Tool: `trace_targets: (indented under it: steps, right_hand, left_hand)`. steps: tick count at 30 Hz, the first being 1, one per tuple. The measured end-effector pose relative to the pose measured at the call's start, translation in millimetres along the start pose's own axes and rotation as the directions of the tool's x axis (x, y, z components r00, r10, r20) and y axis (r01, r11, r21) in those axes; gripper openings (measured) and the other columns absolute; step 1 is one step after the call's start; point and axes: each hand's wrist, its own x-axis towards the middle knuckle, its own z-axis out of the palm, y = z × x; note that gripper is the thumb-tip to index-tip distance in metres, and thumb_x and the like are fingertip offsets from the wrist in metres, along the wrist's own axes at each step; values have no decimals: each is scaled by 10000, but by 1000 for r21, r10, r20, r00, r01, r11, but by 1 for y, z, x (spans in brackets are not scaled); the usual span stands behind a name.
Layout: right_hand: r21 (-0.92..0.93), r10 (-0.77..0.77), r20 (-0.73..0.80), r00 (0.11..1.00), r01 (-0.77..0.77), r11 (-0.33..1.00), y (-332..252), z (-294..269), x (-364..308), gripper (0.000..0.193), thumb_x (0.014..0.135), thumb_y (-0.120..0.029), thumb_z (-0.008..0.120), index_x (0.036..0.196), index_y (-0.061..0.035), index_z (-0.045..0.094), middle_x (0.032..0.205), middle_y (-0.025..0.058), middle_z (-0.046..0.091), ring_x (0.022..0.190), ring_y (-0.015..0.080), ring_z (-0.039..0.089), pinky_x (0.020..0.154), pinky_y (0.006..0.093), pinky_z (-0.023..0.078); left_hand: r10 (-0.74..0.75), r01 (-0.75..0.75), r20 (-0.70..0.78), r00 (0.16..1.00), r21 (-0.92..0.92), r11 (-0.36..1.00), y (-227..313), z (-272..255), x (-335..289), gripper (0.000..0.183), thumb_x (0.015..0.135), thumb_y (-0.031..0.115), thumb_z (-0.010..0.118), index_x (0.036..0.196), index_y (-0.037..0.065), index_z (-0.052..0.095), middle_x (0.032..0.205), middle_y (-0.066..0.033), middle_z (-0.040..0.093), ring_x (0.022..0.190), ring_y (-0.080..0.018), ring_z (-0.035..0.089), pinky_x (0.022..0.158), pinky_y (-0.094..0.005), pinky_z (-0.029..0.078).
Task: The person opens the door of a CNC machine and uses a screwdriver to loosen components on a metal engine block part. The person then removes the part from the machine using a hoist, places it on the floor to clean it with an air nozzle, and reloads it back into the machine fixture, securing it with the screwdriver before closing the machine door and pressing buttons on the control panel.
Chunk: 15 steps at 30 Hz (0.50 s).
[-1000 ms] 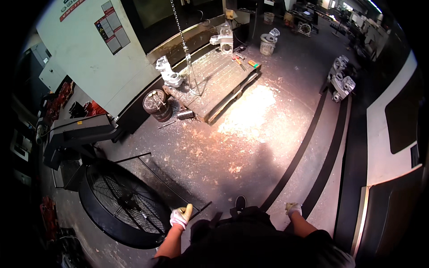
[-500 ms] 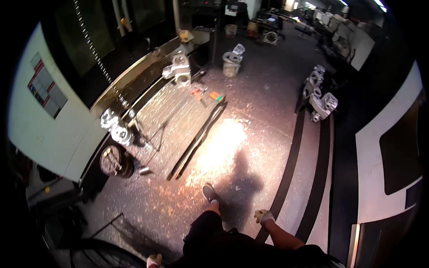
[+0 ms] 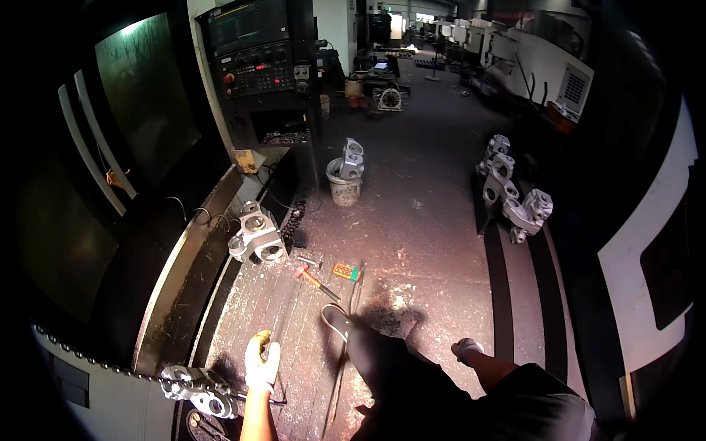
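My left hand point(image 3: 262, 361), in a pale glove with yellowish fingertips, reaches forward over the metal floor plate point(image 3: 254, 301). Its fingers are loosely stretched and nothing is in them. Low on the right, my gloved right hand point(image 3: 466, 348) hangs beside my leg, fingers loosely bent, with nothing seen in it. Ahead of the left hand lie a hammer point(image 3: 318, 282) with a red head and an orange-and-black handle, and an orange-and-green case point(image 3: 346, 273). A silver metal casting point(image 3: 259, 234) stands farther off on the left; another casting point(image 3: 200, 391) is next to my left forearm.
A whitish bucket point(image 3: 345, 191) with a casting on top stands ahead. More castings point(image 3: 507, 187) line the right side, beyond two dark floor strips point(image 3: 503, 301). Machine doors and a control panel point(image 3: 254, 62) rise on the left. A chain point(image 3: 95, 361) crosses the lower left.
I have stepped forward, and the view has lifted toward the control panel. The hammer, case and castings are nearer. My left hand has come up from the lower edge over the plate.
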Motion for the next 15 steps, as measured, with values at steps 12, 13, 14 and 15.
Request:
trace_targets:
  steps: [12,13,14,15]
  right_hand:
    - [527,-448,290,846,250,812,-605,-140,113,375,950,-381,561,766,-67,652,585,71,605,470,188,551,496,349,436]
    - [495,-613,163,773,474,728,-650,-161,106,385,951,-389,557,760,-68,651,555,63,587,457,173,533,483,333,419]
    - [602,-572,164,803,378,703,-689,-172,93,402,954,-407,566,758,-66,651,558,53,588,457,152,524,476,327,402]
    - [633,-614,158,773,398,664,-728,-193,80,429,966,-425,570,751,-62,650,563,48,590,456,128,509,457,322,382]
  left_hand:
    - [-162,144,51,985,254,956,86,-114,305,432,846,288,744,1164,6,668,1155,-214,695,1078,-352,674,943,-396,526]
    - [-176,171,2,984,238,956,96,-128,314,417,840,260,752,1152,1,656,1163,-204,695,1073,-349,672,944,-394,525]
    - [-156,165,-54,986,221,961,102,-144,316,398,838,220,755,1149,-2,645,1166,-194,696,1060,-345,672,941,-392,526]
    - [-166,186,-105,981,233,954,110,-159,320,382,841,190,755,1146,-4,633,1158,-187,698,1052,-342,669,946,-389,521]
